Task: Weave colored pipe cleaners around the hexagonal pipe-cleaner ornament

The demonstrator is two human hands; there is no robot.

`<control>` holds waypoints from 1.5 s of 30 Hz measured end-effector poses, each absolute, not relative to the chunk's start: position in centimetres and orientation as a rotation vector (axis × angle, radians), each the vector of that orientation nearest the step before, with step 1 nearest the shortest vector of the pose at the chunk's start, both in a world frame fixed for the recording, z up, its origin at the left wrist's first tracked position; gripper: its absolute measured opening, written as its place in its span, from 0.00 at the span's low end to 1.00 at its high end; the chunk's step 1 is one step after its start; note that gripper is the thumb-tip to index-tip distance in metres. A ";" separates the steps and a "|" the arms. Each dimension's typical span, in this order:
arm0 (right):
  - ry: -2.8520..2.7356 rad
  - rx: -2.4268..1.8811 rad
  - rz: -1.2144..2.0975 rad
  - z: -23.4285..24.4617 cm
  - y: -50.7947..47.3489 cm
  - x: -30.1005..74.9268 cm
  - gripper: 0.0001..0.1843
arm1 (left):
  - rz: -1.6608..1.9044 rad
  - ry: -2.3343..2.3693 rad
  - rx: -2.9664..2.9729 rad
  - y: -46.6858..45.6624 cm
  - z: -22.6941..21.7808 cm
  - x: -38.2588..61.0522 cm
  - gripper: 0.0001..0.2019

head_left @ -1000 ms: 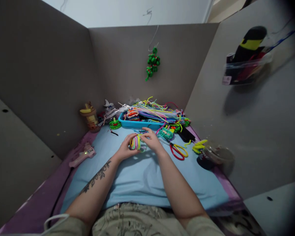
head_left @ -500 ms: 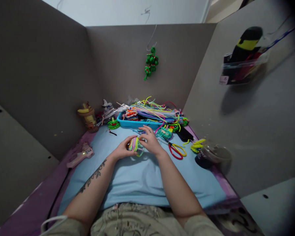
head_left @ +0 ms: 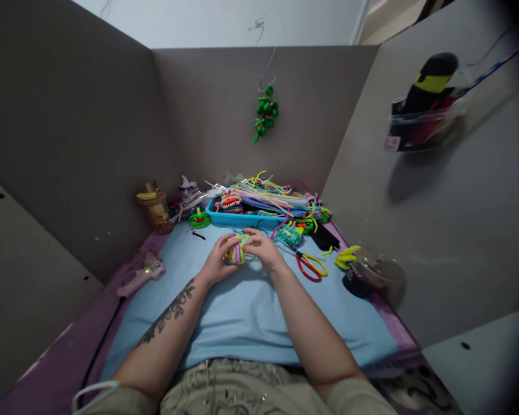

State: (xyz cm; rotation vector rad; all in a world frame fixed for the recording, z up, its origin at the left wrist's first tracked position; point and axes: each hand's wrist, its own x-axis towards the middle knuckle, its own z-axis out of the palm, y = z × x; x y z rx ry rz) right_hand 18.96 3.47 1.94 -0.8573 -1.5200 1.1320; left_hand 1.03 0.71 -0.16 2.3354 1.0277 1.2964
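Note:
A small striped piece of bent pipe cleaners (head_left: pixel 236 252), in pink, yellow, white and purple, is held over the blue cloth (head_left: pixel 242 311). My left hand (head_left: pixel 218 259) is closed round its left side, thumb below and fingers above. At its upper right edge, my right hand (head_left: pixel 262 249) pinches with thumb and fingertips; a pale strand hangs beneath them. Exactly which strand these fingers grip is too small to make out. Just right of my right hand lie scissors (head_left: pixel 309 266) with one red and one yellow handle, beside a teal pipe-cleaner piece (head_left: pixel 289 234).
A blue tray (head_left: pixel 246 219) heaped with loose pipe cleaners (head_left: pixel 272 199) stands at the back. A pink glue gun (head_left: pixel 142 276) lies left, near a brown cup (head_left: pixel 153 204). Right are a black case (head_left: pixel 324 236) and a dark-based container (head_left: pixel 358 282). Grey panels (head_left: pixel 259 138) surround the table.
My left hand has turned the striped piece and its fingers have come further over the top. My right hand has lowered, its fingers now bent in closer to the piece's upper edge.

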 end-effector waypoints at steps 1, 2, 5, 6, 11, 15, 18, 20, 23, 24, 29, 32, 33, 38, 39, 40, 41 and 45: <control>-1.472 -0.859 1.152 1.7 3.6 18.8 0.11 | 1.292 1.062 2.356 0.7 -0.2 1.1 0.31; -1.437 -0.866 1.161 1.5 3.7 18.7 0.12 | 1.286 1.092 2.374 0.7 -0.2 1.2 0.30; -1.413 -0.928 1.122 1.2 3.8 18.4 0.12 | 1.282 1.110 2.390 0.7 -0.3 1.4 0.31; -1.431 -0.955 1.084 1.2 3.8 18.4 0.12 | 1.290 1.095 2.374 0.8 -0.4 1.5 0.32; -1.472 -1.018 0.759 1.7 3.1 18.1 0.11 | 1.384 1.111 2.186 1.2 -1.1 1.5 0.37; -1.546 -1.026 0.710 1.8 2.9 18.0 0.07 | 1.450 1.234 2.028 1.6 -1.5 1.4 0.38; -1.656 -1.056 0.706 1.5 3.0 18.0 0.04 | 1.473 1.251 2.002 1.6 -1.5 1.3 0.38; -1.697 -1.071 0.699 1.4 3.0 17.9 0.03 | 1.476 1.249 2.004 1.6 -1.5 1.3 0.38; -1.721 -1.086 0.699 1.4 2.9 17.8 0.02 | 1.471 1.238 2.018 1.5 -1.4 1.2 0.38; -1.727 -1.086 0.696 1.4 2.9 17.7 0.02 | 1.473 1.238 2.023 1.5 -1.3 1.3 0.38; -1.701 -1.055 0.505 1.5 2.3 17.1 0.05 | 1.528 1.271 1.994 1.4 -1.2 1.7 0.38; -1.701 -1.042 0.376 1.6 1.9 16.8 0.05 | 1.537 1.257 1.909 1.5 -1.3 1.9 0.38; -1.713 -1.042 0.357 1.6 1.8 16.8 0.04 | 1.527 1.227 1.865 1.5 -1.4 1.9 0.39; -1.814 -0.993 0.288 1.8 1.6 16.9 0.05 | 1.439 0.902 1.583 1.8 -1.6 1.6 0.44; -1.836 -0.971 0.286 1.8 1.6 16.9 0.05 | 1.422 0.864 1.530 1.8 -1.6 1.5 0.44; -1.855 -0.949 0.292 1.8 1.6 16.9 0.05 | 1.407 0.841 1.485 1.8 -1.5 1.5 0.43; -1.872 -0.930 0.302 1.8 1.6 16.9 0.05 | 1.392 0.831 1.448 1.8 -1.5 1.5 0.42; -1.922 -0.873 0.326 1.7 1.4 16.8 0.05 | 1.416 0.867 1.367 2.0 -1.4 1.5 0.42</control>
